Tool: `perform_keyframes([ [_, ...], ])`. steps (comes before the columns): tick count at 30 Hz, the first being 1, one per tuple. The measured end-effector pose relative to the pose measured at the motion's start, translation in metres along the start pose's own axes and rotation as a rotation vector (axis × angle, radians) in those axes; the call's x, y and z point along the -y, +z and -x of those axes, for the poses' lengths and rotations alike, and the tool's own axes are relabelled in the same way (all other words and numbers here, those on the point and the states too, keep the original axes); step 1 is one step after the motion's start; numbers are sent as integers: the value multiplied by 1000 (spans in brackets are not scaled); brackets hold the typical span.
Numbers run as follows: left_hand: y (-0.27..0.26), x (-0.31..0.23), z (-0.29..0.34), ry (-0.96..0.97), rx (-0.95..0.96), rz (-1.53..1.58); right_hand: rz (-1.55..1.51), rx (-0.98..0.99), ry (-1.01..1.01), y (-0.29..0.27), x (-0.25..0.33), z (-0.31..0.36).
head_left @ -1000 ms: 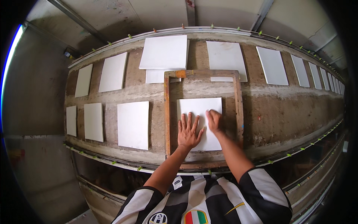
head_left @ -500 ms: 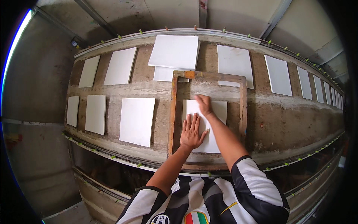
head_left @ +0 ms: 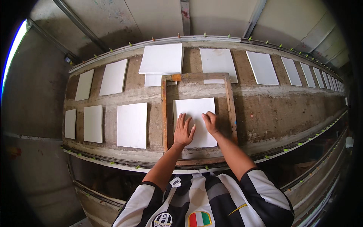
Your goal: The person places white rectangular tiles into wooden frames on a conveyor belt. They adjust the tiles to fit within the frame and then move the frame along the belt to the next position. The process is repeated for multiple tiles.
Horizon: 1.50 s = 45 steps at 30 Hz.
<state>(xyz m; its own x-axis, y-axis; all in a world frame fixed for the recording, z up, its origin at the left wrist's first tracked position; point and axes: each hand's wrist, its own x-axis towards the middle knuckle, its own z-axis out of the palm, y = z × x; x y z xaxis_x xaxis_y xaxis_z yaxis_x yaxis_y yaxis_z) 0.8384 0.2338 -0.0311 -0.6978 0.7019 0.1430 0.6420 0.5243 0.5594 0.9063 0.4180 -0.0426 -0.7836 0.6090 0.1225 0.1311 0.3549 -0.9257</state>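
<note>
The right hand (head_left: 210,122) has moved from the far edge of the sheet (head_left: 199,125) back toward the body, and now it is over the sheet's right half, curled into a loose fist; whether something is inside it, I cannot tell. The left hand (head_left: 183,131) stays flat on the left half, fingers spread, grasping nothing. The sheet lies within the frame (head_left: 164,117) on the table (head_left: 272,113), apart from the bars. I judge that the left hand steadies the sheet while the right one works across it.
</note>
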Motion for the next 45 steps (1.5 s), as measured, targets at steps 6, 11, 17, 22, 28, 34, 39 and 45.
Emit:
perform_keyframes([
  [6,-41,10,10,-101,-217,-120,668,-291,-132,-100,12,23],
  [11,-70,24,33,-449,-156,-112,647,96,405,-137,7,66],
  [17,-75,17,41,-619,-37,-111,658,215,478,-139,15,74],
  [22,-55,50,47,-597,-71,-87,665,192,427,-140,19,73],
  [28,-70,48,43,-580,-50,-86,657,113,327,-139,23,74],
  [34,-94,34,36,-535,-114,-10,625,126,328,-147,28,69],
  [39,-101,9,10,-548,-122,103,645,108,349,-176,40,49],
  [45,-79,-40,-24,-503,-147,148,628,75,345,-236,41,16],
])
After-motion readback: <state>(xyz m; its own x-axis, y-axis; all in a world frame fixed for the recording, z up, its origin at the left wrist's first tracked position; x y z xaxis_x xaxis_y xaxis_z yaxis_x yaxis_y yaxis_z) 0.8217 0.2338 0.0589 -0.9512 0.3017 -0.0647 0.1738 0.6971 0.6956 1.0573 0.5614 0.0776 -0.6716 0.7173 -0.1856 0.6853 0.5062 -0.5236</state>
